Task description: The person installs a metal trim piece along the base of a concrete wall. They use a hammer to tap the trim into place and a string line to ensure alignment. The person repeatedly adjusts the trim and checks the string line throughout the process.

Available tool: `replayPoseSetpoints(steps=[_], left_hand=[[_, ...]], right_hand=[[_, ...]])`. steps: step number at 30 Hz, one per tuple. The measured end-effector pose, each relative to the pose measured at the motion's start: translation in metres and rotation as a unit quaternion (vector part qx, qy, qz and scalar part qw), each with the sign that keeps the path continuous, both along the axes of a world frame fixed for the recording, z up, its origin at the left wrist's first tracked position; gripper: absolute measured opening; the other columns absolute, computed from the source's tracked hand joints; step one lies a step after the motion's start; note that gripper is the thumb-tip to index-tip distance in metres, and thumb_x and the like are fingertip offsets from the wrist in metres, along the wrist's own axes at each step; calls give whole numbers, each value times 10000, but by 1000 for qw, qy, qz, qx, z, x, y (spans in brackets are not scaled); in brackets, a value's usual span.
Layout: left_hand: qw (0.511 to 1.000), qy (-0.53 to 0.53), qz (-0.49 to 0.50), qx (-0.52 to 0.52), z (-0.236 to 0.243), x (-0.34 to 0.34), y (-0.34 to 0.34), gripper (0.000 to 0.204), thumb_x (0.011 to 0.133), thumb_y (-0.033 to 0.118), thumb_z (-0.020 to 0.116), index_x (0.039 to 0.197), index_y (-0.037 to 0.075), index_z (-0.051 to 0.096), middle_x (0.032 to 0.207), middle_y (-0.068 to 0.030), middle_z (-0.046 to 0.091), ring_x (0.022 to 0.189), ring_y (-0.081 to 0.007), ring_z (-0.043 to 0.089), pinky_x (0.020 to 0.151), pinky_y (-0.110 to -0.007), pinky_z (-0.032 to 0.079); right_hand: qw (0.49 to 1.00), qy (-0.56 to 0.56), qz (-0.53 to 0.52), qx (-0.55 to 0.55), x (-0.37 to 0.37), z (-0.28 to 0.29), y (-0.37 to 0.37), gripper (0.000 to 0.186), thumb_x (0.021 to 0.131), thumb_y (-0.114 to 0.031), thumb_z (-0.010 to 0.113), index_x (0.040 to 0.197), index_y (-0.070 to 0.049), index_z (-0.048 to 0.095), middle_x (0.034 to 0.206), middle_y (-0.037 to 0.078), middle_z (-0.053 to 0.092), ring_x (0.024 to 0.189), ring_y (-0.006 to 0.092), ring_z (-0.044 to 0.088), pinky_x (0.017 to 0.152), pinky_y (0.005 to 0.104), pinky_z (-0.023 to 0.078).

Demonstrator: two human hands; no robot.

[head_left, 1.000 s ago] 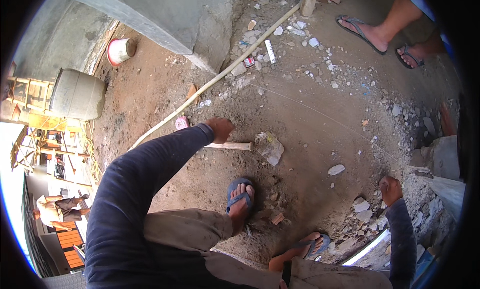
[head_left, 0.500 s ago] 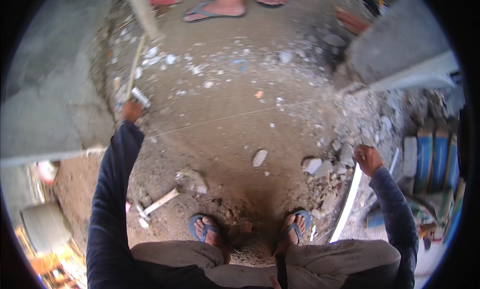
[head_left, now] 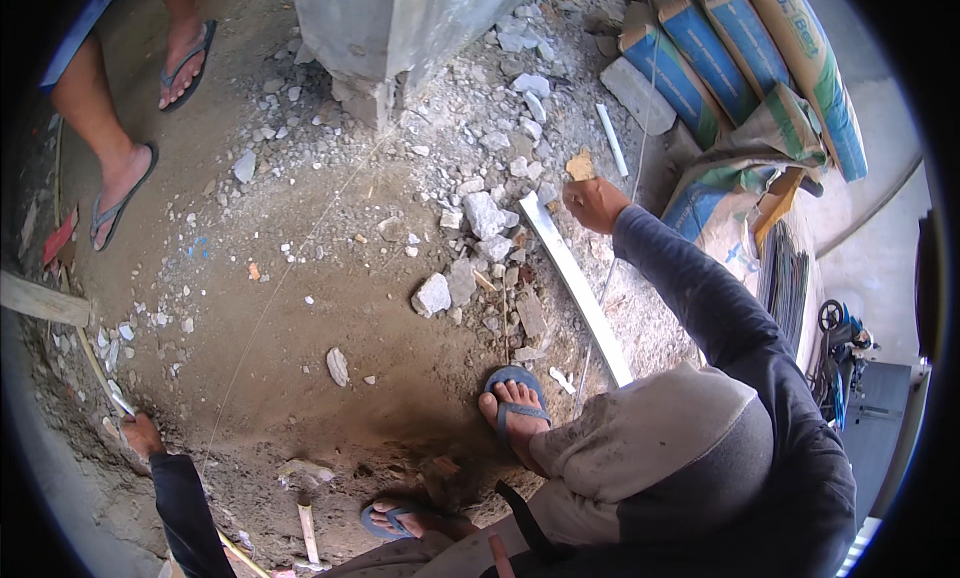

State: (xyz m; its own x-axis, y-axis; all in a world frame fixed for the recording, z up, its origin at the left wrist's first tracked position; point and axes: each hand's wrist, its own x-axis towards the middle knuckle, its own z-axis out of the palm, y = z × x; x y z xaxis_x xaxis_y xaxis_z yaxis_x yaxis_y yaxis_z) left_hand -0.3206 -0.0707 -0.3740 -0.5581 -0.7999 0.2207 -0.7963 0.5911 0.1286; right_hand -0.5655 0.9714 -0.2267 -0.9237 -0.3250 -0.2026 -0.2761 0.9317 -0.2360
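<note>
At the lower left, my left hand (head_left: 143, 435) is closed round a short silvery piece (head_left: 121, 400), whose kind I cannot make out. A thin yellowish strip (head_left: 96, 368) runs along the ground beside this hand. My right hand (head_left: 597, 204) is raised over the rubble at the right, its fingers curled together. A flat tan piece (head_left: 580, 165) shows at its fingertips; whether it is held or lies behind them is unclear. Near that hand lies a long white bar (head_left: 575, 288). A taut string (head_left: 270, 303) crosses the dirt between the concrete column (head_left: 375, 38) and my left side.
Paper sacks (head_left: 700, 68) in blue and tan lean at the upper right beside a concrete block (head_left: 638, 95). Broken stones (head_left: 485, 215) lie before them. A hammer (head_left: 308, 533) rests near my sandalled foot (head_left: 395, 518). Another person's feet (head_left: 125, 183) stand at the upper left.
My view has turned to the right, so the column and sacks now show more fully. My right arm reaches farther out, past the white bar's far end. The left hand keeps its grip.
</note>
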Motion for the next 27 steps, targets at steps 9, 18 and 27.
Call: replayPoseSetpoints(steps=[9, 18, 27], left_hand=[[951, 160, -204, 169, 140, -45, 181, 141, 902, 118, 718, 975, 34, 632, 822, -20, 641, 734, -116, 582, 680, -276, 470], [783, 26, -429, 450, 177, -64, 463, 118, 939, 61, 672, 1036, 57, 606, 870, -39, 681, 766, -139, 654, 698, -246, 523], [846, 149, -440, 264, 101, -89, 606, 188, 864, 157, 714, 1004, 47, 652, 1017, -148, 637, 1017, -372, 589, 918, -470, 456]], right_hand=[[994, 38, -5, -101, -40, -21, -42, 138, 854, -125, 587, 919, -44, 677, 828, 211, 692, 811, 411, 697, 741, 465, 550], [948, -48, 206, -239, -5, -29, -198, 198, 948, -49, 565, 1064, -76, 724, 1038, 145, 739, 904, 299, 730, 875, 380, 604], [975, -4, 155, -160, 23, -41, -256, 181, 875, -106, 608, 1032, -36, 663, 1138, 150, 664, 1000, 379, 673, 854, 498, 552]])
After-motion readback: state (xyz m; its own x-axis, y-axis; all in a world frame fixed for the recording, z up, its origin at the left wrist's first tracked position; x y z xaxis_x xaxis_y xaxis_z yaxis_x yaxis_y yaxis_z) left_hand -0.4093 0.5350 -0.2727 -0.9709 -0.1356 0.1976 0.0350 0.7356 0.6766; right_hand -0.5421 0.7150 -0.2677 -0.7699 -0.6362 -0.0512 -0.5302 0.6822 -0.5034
